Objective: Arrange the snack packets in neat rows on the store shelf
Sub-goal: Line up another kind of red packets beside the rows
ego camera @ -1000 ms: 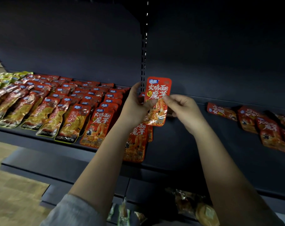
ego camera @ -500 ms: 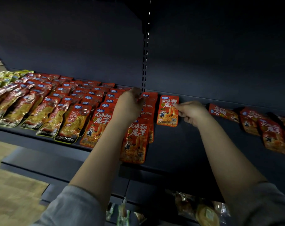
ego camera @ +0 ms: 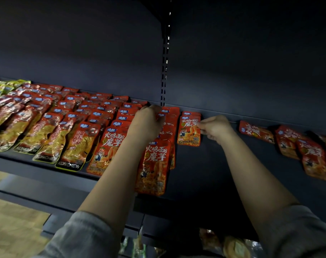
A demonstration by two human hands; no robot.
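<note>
Red snack packets lie in overlapping rows on the dark shelf (ego camera: 205, 170), filling its left half. One red packet (ego camera: 188, 130) lies flat near the back, starting a new row right of the shelf's centre post. My right hand (ego camera: 215, 127) pinches that packet's upper right edge with curled fingers. My left hand (ego camera: 149, 123) rests with curled fingers on the back packets of the neighbouring row (ego camera: 165, 125); what its fingertips hold is hidden. A large front packet (ego camera: 152, 170) closes that row.
A loose pile of red packets (ego camera: 296, 146) lies unsorted at the shelf's right. Yellow-and-red KONCHEW packets (ego camera: 69, 146) and green packets (ego camera: 2, 86) fill the far left. Lower shelves hold wrapped goods (ego camera: 231, 246). The slotted upright post (ego camera: 165, 71) rises behind.
The packet I held up in both hands has come down flat onto the shelf at the back. My left hand moved to the neighbouring row; my right hand stays at the packet's edge.
</note>
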